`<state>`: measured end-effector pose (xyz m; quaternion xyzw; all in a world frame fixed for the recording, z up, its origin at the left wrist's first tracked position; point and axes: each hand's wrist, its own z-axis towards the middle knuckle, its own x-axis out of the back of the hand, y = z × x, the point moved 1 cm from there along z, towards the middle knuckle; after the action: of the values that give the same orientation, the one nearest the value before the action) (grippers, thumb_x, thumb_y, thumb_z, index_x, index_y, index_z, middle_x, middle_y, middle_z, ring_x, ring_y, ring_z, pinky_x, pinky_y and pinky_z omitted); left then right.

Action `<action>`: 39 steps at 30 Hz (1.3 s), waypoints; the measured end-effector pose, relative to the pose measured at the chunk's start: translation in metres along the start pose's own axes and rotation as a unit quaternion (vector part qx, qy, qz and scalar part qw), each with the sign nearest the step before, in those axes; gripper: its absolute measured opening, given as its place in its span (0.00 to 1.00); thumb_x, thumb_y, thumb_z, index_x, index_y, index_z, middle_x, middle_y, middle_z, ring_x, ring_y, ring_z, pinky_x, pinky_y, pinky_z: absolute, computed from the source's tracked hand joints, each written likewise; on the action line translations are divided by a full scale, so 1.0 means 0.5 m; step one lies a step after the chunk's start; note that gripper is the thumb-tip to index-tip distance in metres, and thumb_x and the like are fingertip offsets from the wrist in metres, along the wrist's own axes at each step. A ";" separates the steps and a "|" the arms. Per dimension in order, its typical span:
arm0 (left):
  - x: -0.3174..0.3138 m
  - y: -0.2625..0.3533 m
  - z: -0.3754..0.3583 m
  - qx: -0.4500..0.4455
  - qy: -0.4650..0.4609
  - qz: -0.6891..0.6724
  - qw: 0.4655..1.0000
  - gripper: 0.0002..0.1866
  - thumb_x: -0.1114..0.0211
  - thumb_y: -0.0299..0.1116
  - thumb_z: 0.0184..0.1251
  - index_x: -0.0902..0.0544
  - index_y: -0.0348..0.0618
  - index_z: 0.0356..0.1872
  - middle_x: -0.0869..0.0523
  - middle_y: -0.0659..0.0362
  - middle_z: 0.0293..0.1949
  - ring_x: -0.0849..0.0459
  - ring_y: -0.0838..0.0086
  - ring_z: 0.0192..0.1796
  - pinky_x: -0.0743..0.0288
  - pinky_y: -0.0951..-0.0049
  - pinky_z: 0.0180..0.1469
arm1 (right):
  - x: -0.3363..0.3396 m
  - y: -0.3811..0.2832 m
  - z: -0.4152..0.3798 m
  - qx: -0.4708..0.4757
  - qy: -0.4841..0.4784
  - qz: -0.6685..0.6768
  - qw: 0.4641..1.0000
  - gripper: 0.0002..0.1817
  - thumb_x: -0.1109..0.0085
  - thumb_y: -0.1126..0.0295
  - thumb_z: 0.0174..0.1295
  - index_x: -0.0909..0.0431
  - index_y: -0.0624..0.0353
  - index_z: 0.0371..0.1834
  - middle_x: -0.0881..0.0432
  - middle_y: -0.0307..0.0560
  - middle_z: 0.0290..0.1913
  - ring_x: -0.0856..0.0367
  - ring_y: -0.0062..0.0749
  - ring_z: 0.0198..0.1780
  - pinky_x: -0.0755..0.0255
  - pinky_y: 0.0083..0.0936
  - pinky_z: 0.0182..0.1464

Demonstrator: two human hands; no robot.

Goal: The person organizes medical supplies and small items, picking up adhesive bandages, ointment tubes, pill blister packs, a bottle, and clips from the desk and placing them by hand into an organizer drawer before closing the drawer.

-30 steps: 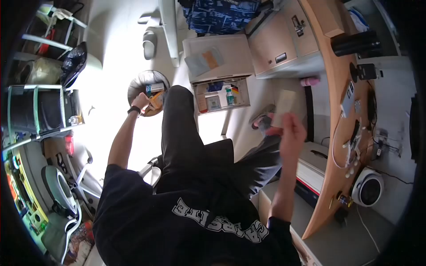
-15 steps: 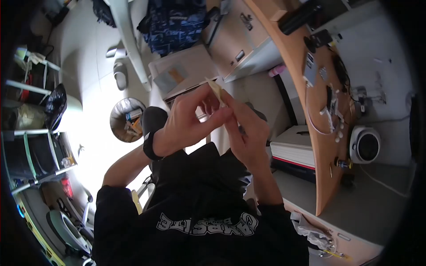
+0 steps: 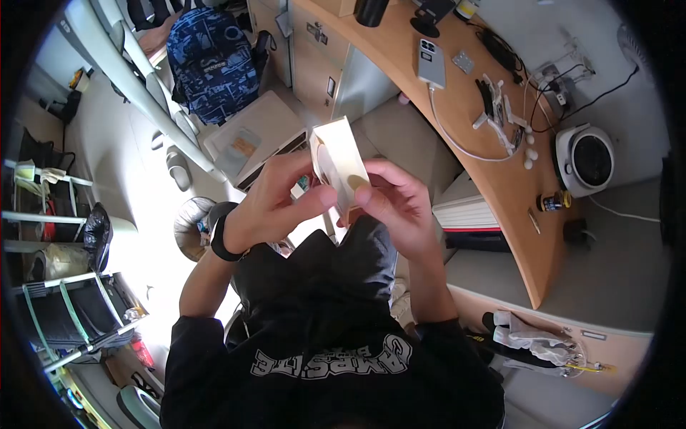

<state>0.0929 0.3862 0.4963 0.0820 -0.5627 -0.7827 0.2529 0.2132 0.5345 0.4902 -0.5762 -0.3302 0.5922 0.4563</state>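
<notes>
A small pale cream box (image 3: 341,159) is held up between both hands above the lap, its long side tilted. My left hand (image 3: 282,202), with a black band on the wrist, grips it from the left, thumb against its lower side. From the right, my right hand (image 3: 397,207) pinches the lower right edge between thumb and fingers. What lies inside the box, if anything, cannot be made out. Below the hands are dark trousers and a black shirt with white lettering.
A curved wooden desk (image 3: 493,182) on the right bears a phone (image 3: 431,64) on a white cable. A blue patterned backpack (image 3: 213,66) stands beyond a pale drawer unit (image 3: 275,118). A waste bin (image 3: 187,232) and metal rack (image 3: 53,214) are left.
The pale item has turned from edge-on to showing its broad side, and the hands have moved slightly apart around it. The view has shifted, with the desk now further into frame.
</notes>
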 end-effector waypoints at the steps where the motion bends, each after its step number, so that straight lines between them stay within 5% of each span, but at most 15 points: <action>1: -0.007 -0.004 0.002 -0.004 -0.004 -0.016 1.000 0.21 0.43 0.46 0.67 0.21 0.35 0.43 0.16 0.56 0.32 0.20 0.74 0.32 0.28 0.74 0.37 | 0.001 -0.003 -0.003 -0.002 0.010 0.005 1.000 0.16 0.47 0.75 0.66 0.30 0.68 0.56 0.20 0.49 0.44 0.19 0.28 0.38 0.20 0.24 0.42; 11: -0.056 -0.010 0.017 0.075 0.060 -0.123 0.988 0.18 0.46 0.40 0.70 0.23 0.34 0.49 0.17 0.59 0.36 0.21 0.80 0.39 0.28 0.76 0.44 | -0.013 -0.026 -0.022 0.096 0.092 0.012 0.991 0.19 0.55 0.78 0.68 0.38 0.64 0.62 0.19 0.50 0.41 0.19 0.25 0.36 0.20 0.22 0.35; 15: -0.085 -0.012 0.022 0.111 0.122 -0.093 0.982 0.15 0.45 0.35 0.70 0.23 0.34 0.49 0.17 0.61 0.35 0.23 0.83 0.37 0.28 0.79 0.42 | 0.007 -0.011 -0.021 0.062 0.109 -0.046 0.991 0.16 0.61 0.80 0.69 0.34 0.65 0.59 0.20 0.50 0.39 0.20 0.25 0.28 0.23 0.20 0.29; 18: -0.083 -0.024 0.019 0.120 0.134 -0.081 0.980 0.14 0.44 0.34 0.70 0.22 0.34 0.48 0.17 0.62 0.33 0.23 0.84 0.35 0.28 0.80 0.40 | 0.024 0.014 -0.021 0.026 0.092 0.040 0.995 0.16 0.63 0.76 0.70 0.33 0.66 0.58 0.20 0.51 0.39 0.20 0.29 0.27 0.25 0.22 0.27; 22: -0.089 -0.047 0.021 0.110 0.155 -0.064 0.980 0.13 0.44 0.33 0.69 0.21 0.34 0.46 0.17 0.62 0.31 0.23 0.84 0.33 0.28 0.80 0.38 | 0.022 0.027 -0.014 -0.016 0.098 0.174 0.980 0.27 0.65 0.54 0.70 0.32 0.70 0.56 0.20 0.54 0.41 0.21 0.34 0.25 0.26 0.26 0.23; 23: -0.088 -0.050 0.019 0.107 0.153 -0.046 0.981 0.13 0.43 0.33 0.69 0.21 0.34 0.46 0.17 0.61 0.31 0.23 0.84 0.32 0.28 0.79 0.38 | 0.021 0.024 -0.015 -0.039 0.124 0.201 0.971 0.18 0.59 0.69 0.71 0.32 0.69 0.57 0.20 0.53 0.38 0.20 0.32 0.24 0.25 0.25 0.25; 26: -0.075 -0.047 0.012 0.093 0.148 -0.014 0.984 0.12 0.43 0.33 0.68 0.20 0.34 0.44 0.17 0.61 0.30 0.23 0.83 0.31 0.29 0.79 0.37 | 0.019 0.033 -0.012 -0.030 0.112 0.078 0.990 0.17 0.55 0.68 0.70 0.30 0.68 0.56 0.19 0.52 0.37 0.20 0.30 0.23 0.25 0.23 0.23; 39: -0.068 -0.053 -0.035 0.064 0.248 -0.144 0.956 0.12 0.41 0.28 0.67 0.20 0.32 0.47 0.15 0.59 0.39 0.20 0.81 0.40 0.27 0.79 0.44 | 0.052 0.028 0.005 -0.012 0.153 0.015 0.988 0.14 0.52 0.66 0.70 0.29 0.64 0.51 0.17 0.54 0.36 0.17 0.31 0.25 0.20 0.23 0.28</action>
<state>0.1214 0.3943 0.4600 0.3698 -0.5134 -0.7283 0.2631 0.2104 0.5536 0.4676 -0.6708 -0.2547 0.4996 0.4854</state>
